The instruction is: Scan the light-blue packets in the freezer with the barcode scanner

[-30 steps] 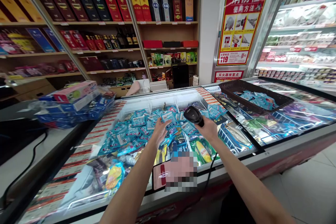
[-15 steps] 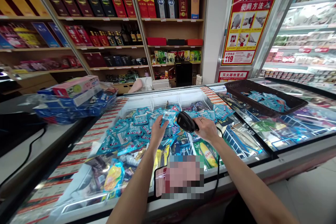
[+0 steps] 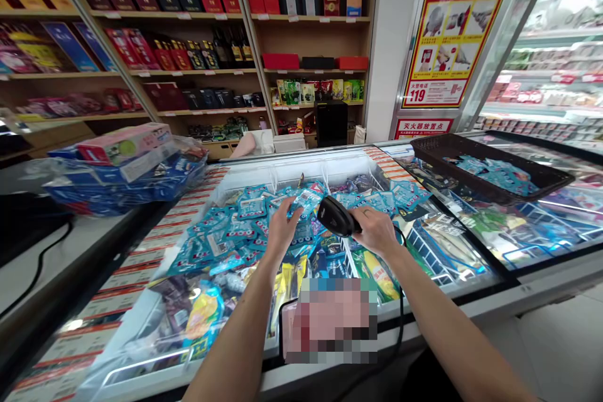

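Right hand (image 3: pixel 377 232) grips scanner (image 3: pixel 335 217); left hand (image 3: pixel 281 229) pinches packet (image 3: pixel 307 199) (apparently); tray (image 3: pixel 436 149) holds blue packets (image 3: pixel 499 174).

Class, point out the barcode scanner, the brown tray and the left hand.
Barcode scanner (image 3: pixel 336 217), head view: on its black casing.
Brown tray (image 3: pixel 551 179), head view: on its right end.
Left hand (image 3: pixel 281 229), head view: on its back.

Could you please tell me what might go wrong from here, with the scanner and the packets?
The black plastic barcode scanner in the right hand points toward many similar light-blue plastic packets, so it might read a neighbour instead of the packet in the left hand. Its thin black cord hangs close beside the black-edged phone at the freezer's white front rim, and could snag it.
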A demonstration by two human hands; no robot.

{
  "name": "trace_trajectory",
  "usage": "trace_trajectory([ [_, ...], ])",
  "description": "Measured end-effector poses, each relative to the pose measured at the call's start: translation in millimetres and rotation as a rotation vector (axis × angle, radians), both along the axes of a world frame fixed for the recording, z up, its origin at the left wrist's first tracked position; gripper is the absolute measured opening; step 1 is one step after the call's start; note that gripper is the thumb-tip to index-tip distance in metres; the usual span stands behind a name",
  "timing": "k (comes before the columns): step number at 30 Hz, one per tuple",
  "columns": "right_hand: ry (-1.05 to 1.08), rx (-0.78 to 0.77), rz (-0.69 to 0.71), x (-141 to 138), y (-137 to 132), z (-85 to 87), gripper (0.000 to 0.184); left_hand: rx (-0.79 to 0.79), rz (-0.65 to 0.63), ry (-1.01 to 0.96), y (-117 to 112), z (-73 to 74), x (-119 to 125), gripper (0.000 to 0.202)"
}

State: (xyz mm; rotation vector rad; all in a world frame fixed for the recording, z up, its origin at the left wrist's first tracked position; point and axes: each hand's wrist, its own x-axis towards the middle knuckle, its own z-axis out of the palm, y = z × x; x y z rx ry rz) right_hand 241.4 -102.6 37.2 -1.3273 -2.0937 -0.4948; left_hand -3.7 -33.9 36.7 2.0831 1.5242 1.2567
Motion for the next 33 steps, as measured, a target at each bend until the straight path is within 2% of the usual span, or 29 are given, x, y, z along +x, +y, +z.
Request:
trace_trajectory([
  [6,-0.039,-0.013,-0.037,-6.7,-3.1,-3.4,0.026,0.021,-0.053,0.073,-2.8,-0.1,7.1,0.041],
  [13,-0.059,-0.026,-0.091,-9.9,-1.7,-2.7,0.027,0.025,-0.028,0.118,-0.1,-3.5,6.2,0.045],
  [33,-0.047,0.007,-0.092,-11.0,-2.5,-7.2,0.024,0.055,-0.083,0.137,0.8,-3.6,5.0,0.043],
])
